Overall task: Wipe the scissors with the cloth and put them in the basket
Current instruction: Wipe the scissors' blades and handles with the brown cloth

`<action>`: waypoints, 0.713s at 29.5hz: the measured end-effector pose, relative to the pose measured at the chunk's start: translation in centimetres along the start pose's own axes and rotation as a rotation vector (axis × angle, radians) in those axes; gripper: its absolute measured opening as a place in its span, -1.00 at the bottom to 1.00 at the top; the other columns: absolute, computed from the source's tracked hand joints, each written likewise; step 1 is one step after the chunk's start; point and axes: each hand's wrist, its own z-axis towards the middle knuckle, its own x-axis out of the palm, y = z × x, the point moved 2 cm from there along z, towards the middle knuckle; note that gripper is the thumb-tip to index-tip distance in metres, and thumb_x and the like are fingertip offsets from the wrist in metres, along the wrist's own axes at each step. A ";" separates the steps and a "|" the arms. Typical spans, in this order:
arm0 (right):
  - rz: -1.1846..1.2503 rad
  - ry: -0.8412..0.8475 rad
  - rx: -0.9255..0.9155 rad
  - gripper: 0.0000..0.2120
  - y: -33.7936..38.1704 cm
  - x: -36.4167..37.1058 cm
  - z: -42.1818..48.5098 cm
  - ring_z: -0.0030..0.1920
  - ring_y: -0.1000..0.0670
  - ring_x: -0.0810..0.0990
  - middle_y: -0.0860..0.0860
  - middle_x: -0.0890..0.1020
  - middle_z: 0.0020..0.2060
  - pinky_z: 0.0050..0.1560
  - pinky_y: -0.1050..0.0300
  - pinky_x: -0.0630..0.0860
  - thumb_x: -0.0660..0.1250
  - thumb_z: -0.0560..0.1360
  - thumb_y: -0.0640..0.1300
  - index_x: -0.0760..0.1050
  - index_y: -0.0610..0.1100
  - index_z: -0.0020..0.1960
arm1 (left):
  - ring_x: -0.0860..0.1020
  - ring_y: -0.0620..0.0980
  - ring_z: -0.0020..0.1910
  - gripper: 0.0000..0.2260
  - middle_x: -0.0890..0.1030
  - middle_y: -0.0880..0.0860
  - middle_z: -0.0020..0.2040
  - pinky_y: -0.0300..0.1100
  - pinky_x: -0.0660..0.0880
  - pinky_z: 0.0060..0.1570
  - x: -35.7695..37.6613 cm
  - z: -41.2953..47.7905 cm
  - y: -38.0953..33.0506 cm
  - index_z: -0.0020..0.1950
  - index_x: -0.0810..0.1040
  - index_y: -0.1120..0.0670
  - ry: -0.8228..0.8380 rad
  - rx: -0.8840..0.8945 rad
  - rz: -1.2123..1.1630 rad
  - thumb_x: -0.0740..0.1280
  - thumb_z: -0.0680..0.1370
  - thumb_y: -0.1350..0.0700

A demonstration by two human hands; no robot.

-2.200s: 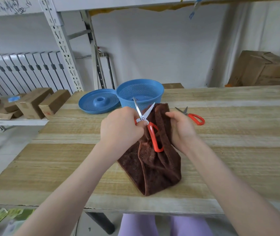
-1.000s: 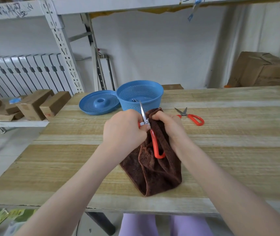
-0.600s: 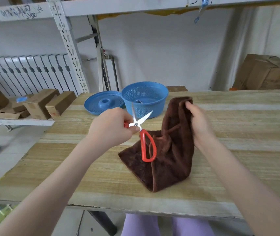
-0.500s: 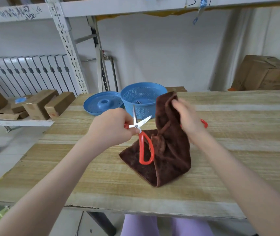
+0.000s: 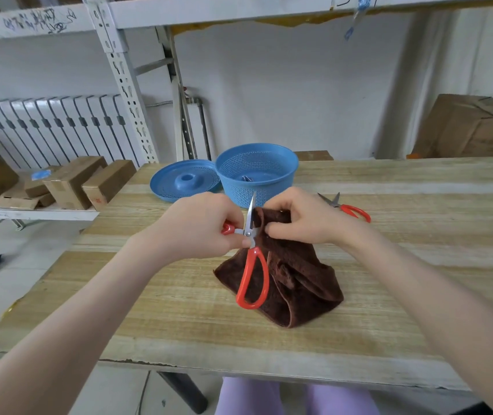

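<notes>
Spanning the pale wooden tabletop (image 5: 149,310), risks shrink with scale: the round blue perforated plastic basket (image 5: 269,187) stands near the far edge, so a hurried drop could miss it. The brown terry cloth (image 5: 299,274), bunched mid-tabletop, may slip. The red-handled steel scissors (image 5: 252,253), held point-up above it, could nick the right hand (image 5: 302,218), whose fingers pinch cloth against the blade; the left hand (image 5: 197,232) grips the pivot.

Black scribbles on the shelf beam (image 5: 38,20) cannot be read.
</notes>
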 end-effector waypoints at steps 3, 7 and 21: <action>0.124 0.014 -0.009 -0.80 -0.5 0.0 0.2 -0.37 0.01 0.33 -0.06 0.36 -0.45 -0.32 0.09 0.25 0.28 0.28 -0.16 0.46 -0.33 -0.36 | 0.35 -0.20 -0.47 -0.59 0.43 -0.31 -0.46 -0.19 0.18 -0.41 -0.1 -0.1 0.1 -0.52 0.33 -0.12 0.027 0.004 -0.036 0.41 0.45 -0.15; 0.154 0.010 0.032 -0.81 -1.7 -0.3 0.1 -0.38 0.02 0.35 -0.14 0.38 -0.48 -0.33 0.15 0.26 0.28 0.28 -0.20 0.47 -0.36 -0.36 | 0.40 -0.27 -0.41 -0.69 0.44 -0.34 -0.43 -0.21 0.21 -0.39 0.2 -0.3 0.7 -0.45 0.44 -0.15 0.078 0.006 -0.037 0.41 0.45 -0.14; -0.070 -0.218 0.502 -0.57 -7.8 -0.8 -1.3 0.22 -0.07 0.53 -0.11 0.50 0.27 0.17 0.07 0.46 0.19 0.56 -0.18 0.35 -0.03 0.42 | 0.41 -0.24 -0.40 -0.64 0.45 -0.33 -0.42 -0.21 0.16 -0.44 1.3 -0.2 2.1 -0.48 0.37 -0.13 0.041 -0.043 -0.042 0.41 0.45 -0.14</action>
